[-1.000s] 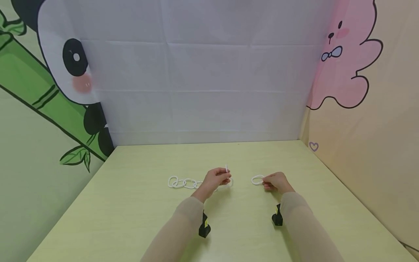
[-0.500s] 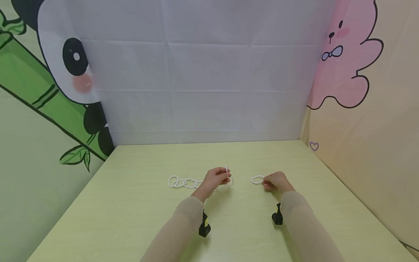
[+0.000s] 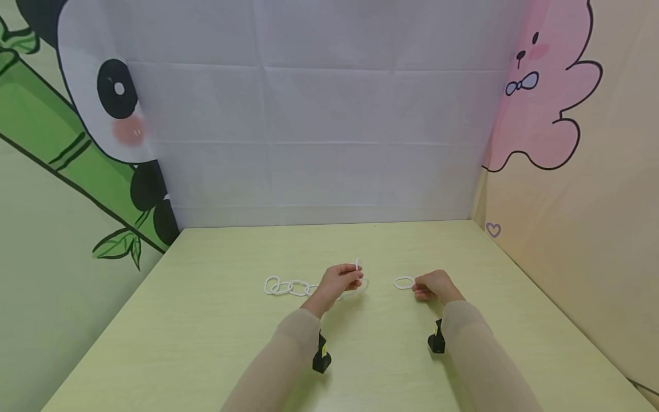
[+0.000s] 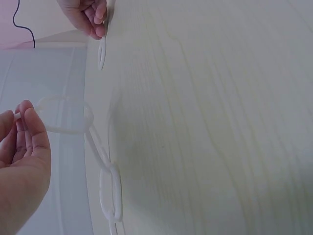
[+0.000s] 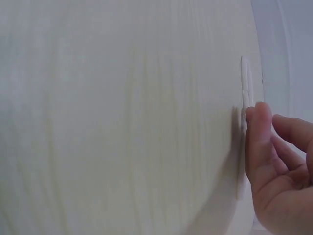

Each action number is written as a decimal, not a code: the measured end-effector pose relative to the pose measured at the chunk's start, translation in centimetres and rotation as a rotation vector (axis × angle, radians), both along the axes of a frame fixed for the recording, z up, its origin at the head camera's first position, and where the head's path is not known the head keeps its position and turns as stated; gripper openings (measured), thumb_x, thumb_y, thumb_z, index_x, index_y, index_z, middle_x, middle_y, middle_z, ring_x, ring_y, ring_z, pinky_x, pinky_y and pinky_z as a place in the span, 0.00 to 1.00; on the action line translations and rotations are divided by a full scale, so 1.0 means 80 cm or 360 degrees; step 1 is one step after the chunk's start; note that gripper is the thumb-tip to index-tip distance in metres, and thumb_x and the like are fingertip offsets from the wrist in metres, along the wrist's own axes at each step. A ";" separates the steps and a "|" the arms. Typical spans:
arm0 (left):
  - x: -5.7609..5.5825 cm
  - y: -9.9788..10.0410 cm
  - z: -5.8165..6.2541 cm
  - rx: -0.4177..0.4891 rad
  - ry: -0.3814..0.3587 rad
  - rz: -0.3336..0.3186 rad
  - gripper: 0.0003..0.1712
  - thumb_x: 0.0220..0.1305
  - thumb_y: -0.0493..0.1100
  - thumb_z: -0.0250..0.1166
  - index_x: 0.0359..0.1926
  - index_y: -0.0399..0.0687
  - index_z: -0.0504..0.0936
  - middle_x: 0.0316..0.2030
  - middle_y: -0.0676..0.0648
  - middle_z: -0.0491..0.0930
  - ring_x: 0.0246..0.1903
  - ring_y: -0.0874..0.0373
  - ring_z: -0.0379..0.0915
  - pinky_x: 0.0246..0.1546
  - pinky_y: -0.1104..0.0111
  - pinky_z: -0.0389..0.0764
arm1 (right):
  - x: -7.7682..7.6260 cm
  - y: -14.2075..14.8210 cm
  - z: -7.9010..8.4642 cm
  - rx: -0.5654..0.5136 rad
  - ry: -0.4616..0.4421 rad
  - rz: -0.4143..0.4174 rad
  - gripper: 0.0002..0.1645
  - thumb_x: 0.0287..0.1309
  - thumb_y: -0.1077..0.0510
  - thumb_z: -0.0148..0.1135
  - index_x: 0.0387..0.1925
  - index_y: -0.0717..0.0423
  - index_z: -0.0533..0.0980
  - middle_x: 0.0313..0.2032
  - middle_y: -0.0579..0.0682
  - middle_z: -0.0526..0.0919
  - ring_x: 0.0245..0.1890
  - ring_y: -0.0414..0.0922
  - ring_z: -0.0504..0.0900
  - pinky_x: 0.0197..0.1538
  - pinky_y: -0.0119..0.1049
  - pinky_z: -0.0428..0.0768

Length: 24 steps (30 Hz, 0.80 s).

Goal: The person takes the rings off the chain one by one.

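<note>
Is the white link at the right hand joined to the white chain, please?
No, tabletop shows between the white link at the right hand and the white chain.

A panda (image 3: 87, 86) and a pink bear (image 3: 551, 109) for company

I face a pale sheet (image 3: 319, 114) with fold creases, behind the wood-grained counter (image 3: 206, 355). Green bamboo (image 3: 56, 120) slants down the left wall (image 3: 41, 257); a purple heart (image 3: 493, 230) (small, easily missed) marks the beige right wall (image 3: 592, 240). The light is soft.

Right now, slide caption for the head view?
Left hand holding up one end of a white chain, right hand holding a white link.
</note>
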State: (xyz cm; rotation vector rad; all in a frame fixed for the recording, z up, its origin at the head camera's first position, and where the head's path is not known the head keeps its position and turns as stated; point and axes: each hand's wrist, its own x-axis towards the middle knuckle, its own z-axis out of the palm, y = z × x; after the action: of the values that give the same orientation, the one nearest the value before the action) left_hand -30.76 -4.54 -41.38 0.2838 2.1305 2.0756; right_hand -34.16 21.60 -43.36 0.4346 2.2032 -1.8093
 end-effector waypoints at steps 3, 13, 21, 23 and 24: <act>0.000 0.000 0.000 -0.0008 0.0005 0.0000 0.16 0.65 0.37 0.58 0.49 0.30 0.75 0.40 0.39 0.79 0.31 0.61 0.75 0.40 0.68 0.78 | 0.002 0.000 0.004 -0.0013 0.0028 0.0003 0.13 0.62 0.67 0.53 0.42 0.77 0.70 0.21 0.53 0.80 0.16 0.38 0.77 0.24 0.29 0.78; 0.000 0.001 0.001 -0.0004 -0.0011 0.0009 0.19 0.65 0.36 0.57 0.53 0.26 0.73 0.40 0.40 0.79 0.31 0.62 0.75 0.39 0.69 0.78 | 0.001 0.006 0.019 -0.0040 0.0214 0.0033 0.23 0.64 0.64 0.51 0.55 0.77 0.63 0.34 0.60 0.80 0.21 0.39 0.79 0.30 0.31 0.80; 0.001 0.002 0.003 0.0011 -0.0020 0.0031 0.17 0.65 0.36 0.57 0.52 0.27 0.73 0.39 0.41 0.79 0.31 0.61 0.75 0.39 0.70 0.78 | -0.003 0.004 0.041 -0.0052 0.0391 0.0107 0.26 0.66 0.61 0.51 0.58 0.76 0.62 0.44 0.66 0.76 0.26 0.39 0.79 0.33 0.30 0.80; 0.001 0.002 0.003 0.0015 -0.0021 0.0033 0.17 0.65 0.35 0.57 0.51 0.27 0.74 0.39 0.41 0.79 0.31 0.61 0.75 0.39 0.70 0.78 | -0.004 0.001 0.047 -0.0057 0.0419 0.0132 0.26 0.66 0.60 0.50 0.59 0.76 0.61 0.45 0.66 0.76 0.26 0.39 0.79 0.34 0.30 0.80; 0.001 0.002 0.003 0.0014 -0.0017 0.0031 0.17 0.65 0.35 0.56 0.51 0.27 0.74 0.39 0.41 0.79 0.31 0.61 0.75 0.39 0.70 0.78 | -0.004 -0.001 0.050 -0.0061 0.0433 0.0143 0.26 0.66 0.60 0.50 0.59 0.76 0.61 0.45 0.66 0.76 0.27 0.39 0.79 0.34 0.30 0.80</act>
State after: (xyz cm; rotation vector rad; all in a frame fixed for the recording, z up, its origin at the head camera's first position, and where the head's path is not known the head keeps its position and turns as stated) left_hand -30.70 -4.40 -41.12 0.2537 2.1271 2.0929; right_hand -34.51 21.51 -39.36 0.0821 2.3135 -1.9569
